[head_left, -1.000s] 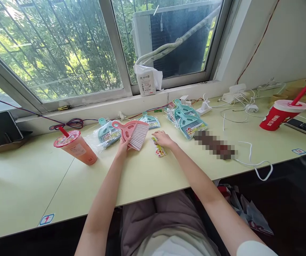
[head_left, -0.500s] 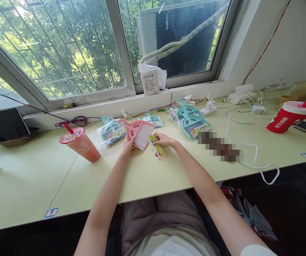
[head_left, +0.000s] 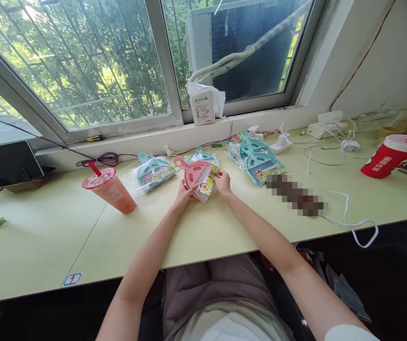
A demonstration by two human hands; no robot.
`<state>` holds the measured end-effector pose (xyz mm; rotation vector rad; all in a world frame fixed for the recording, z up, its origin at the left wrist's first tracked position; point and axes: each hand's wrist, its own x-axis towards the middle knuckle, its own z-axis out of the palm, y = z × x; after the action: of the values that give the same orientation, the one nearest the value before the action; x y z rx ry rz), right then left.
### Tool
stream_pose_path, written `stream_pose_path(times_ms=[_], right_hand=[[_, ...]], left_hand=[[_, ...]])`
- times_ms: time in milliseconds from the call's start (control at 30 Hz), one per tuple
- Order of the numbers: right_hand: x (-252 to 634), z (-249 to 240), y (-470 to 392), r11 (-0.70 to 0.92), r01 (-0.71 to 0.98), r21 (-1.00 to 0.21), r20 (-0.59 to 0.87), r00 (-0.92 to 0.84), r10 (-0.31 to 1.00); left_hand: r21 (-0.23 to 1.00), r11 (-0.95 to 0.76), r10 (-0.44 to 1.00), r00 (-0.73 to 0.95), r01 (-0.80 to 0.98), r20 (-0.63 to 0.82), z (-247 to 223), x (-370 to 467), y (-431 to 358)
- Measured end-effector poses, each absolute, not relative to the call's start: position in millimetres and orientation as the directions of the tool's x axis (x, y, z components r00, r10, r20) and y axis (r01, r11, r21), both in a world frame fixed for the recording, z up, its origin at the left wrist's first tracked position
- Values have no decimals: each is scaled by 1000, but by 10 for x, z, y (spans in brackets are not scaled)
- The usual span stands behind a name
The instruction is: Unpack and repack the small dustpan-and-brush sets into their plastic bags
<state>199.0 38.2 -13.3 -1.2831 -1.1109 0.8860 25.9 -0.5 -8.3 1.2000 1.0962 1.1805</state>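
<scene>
My left hand (head_left: 185, 192) is closed around the lower left side of a pink dustpan-and-brush set (head_left: 193, 172), which is held just over the table with its handle toward the upper left. My right hand (head_left: 222, 182) pinches a yellow-green printed card (head_left: 208, 183) at its right edge. The card lies over the white bristles of the brush and hides much of them. Behind the hands are bagged teal dustpan-and-brush sets (head_left: 154, 170), another small one (head_left: 203, 156), and a stack of them (head_left: 258, 161) to the right.
An orange drink cup (head_left: 113, 191) with a red straw stands left, a red cup (head_left: 390, 156) far right. A tablet (head_left: 10, 163) leans at the back left. White cables and a power strip (head_left: 281, 142) lie at the back right. A blurred-out item (head_left: 296, 195) is on the right.
My right hand has brought the card up and left onto the brush bristles. The pink set has shifted slightly right in my left hand. The view has moved a little.
</scene>
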Motion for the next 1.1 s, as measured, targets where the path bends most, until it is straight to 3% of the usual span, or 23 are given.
stream_pose_path(times_ms=[167,400,600,733,800,900,967,1033,1100], right_hand=[[2006,-112,330,-26,306,-952,83,338,937],[1973,-114,309,-49,330,-943,68,335,940],[1940,-147,341,9,111,-994,45,327,944],[1873,-125,316,-90,-175,-980,-77,-81,994],[1848,-120,303,-166,-290,-942,-114,-189,975],[1849,-112,291,-199,-372,-906,-158,-138,978],[1877,-102,290,-167,-404,-900,-138,-100,985],[1912,-93,297,-128,-423,-897,-109,-69,992],[1943,-95,313,-112,-424,-899,-106,-40,994]], left_hand=[[998,14,998,58,-67,-10,-51,310,-42],[992,-3,1000,8,-125,4,-124,294,12],[985,-73,997,-29,-154,69,-124,189,42],[977,-119,993,-4,-176,121,-72,128,30],[980,-130,991,23,-150,135,-53,124,29],[990,-122,991,53,-68,126,-34,104,68],[990,-137,990,-24,17,138,-27,24,124],[960,-204,947,-211,194,244,-24,-138,186],[831,-240,805,-375,501,459,-26,-361,233]])
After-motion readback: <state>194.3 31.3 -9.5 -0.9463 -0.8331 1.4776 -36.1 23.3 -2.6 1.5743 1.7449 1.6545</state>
